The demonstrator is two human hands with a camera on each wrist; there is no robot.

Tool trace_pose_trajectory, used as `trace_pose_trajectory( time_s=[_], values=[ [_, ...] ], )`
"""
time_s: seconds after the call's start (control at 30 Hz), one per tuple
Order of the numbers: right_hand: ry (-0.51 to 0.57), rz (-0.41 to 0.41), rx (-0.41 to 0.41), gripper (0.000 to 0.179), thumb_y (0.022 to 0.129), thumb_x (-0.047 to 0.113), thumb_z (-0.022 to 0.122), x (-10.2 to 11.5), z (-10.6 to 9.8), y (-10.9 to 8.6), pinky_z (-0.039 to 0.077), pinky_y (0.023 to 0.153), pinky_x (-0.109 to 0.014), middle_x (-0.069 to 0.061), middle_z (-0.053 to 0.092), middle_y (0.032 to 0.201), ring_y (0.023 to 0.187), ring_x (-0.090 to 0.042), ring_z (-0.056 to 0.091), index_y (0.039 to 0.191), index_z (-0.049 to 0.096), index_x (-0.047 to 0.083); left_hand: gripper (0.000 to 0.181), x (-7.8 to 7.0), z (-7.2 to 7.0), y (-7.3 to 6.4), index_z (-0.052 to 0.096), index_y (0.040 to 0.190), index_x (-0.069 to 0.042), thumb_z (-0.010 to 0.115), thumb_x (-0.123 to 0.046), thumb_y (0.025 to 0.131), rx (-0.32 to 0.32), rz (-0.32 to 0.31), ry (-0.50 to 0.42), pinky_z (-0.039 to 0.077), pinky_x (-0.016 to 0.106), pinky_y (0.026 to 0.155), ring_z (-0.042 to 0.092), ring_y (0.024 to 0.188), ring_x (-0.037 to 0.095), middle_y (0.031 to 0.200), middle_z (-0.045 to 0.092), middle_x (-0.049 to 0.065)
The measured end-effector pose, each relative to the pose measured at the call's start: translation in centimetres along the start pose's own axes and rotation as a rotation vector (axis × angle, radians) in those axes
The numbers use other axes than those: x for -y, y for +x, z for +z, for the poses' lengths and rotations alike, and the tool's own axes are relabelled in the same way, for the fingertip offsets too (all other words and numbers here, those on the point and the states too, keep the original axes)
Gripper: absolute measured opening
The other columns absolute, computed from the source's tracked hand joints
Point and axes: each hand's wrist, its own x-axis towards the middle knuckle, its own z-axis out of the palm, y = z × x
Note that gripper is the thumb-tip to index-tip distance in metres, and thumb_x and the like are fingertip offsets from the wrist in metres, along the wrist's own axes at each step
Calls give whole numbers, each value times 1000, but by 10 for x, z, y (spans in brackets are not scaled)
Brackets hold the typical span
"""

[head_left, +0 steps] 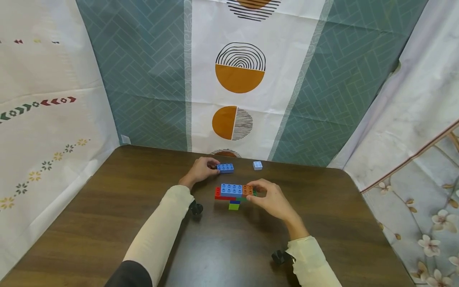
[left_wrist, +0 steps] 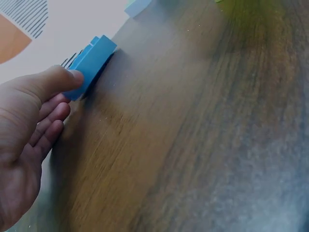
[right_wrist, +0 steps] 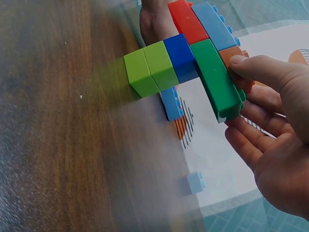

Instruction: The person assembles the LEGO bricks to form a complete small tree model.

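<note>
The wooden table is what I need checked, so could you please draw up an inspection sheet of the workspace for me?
Surface: dark wood-grain table, with light glare at its near side.
Job's things: multicoloured brick build; loose blue brick and small pale blue brick, both towards the far edge.
Clutter: a few tiny pale specks on the wood.
Hands: left hand pinches one end of the loose blue brick between thumb and fingers; right hand grips the build at its orange end.
Cables: nothing seen.
Surroundings: teal-and-white patterned cloth behind; floral cloth at right.
</note>
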Motion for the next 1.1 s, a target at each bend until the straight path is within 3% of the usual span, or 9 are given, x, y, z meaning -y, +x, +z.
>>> trace_pose_trajectory(
  time_s=[0.17, 0.5, 0.73, 1.1],
  values=[
    [-6, 1, 0, 34, 90, 25, 80, -1, -1, 0, 56, 99, -50, 0, 71, 118, 111, -25, 64, 123, 72, 19, 36, 1, 1, -2, 71, 125, -10, 79, -21, 92, -27, 1, -37, 55, 43, 104, 64, 110, 28, 121, 71, 11],
    [1, -4, 3, 35, 90, 24, 80, 0, 0, 2, 56, 99, -49, 1, 70, 117, 112, -26, 64, 123, 72, 19, 34, 3, 2, -18, 73, 122, -8, 80, -20, 91, -132, 67, -131, 59, 42, 99, 70, 103, 26, 114, 75, 12],
    [-8, -21, -1, 35, 90, 24, 80, -1, 1, 3, 55, 98, -46, 0, 71, 116, 109, -25, 64, 123, 72, 18, 32, -17, -6, -35, 74, 119, -9, 81, -19, 90, -165, 173, -186, 61, 37, 92, 71, 95, 24, 109, 76, 11],
    [-11, -14, -19, 35, 90, 24, 80, -1, 2, 3, 56, 99, -50, -1, 71, 116, 110, -27, 65, 123, 72, 17, 32, -53, -13, -69, 74, 120, -15, 82, -19, 89, -79, 301, -198, 59, 42, 98, 70, 100, 20, 110, 74, 4]
  ],
)
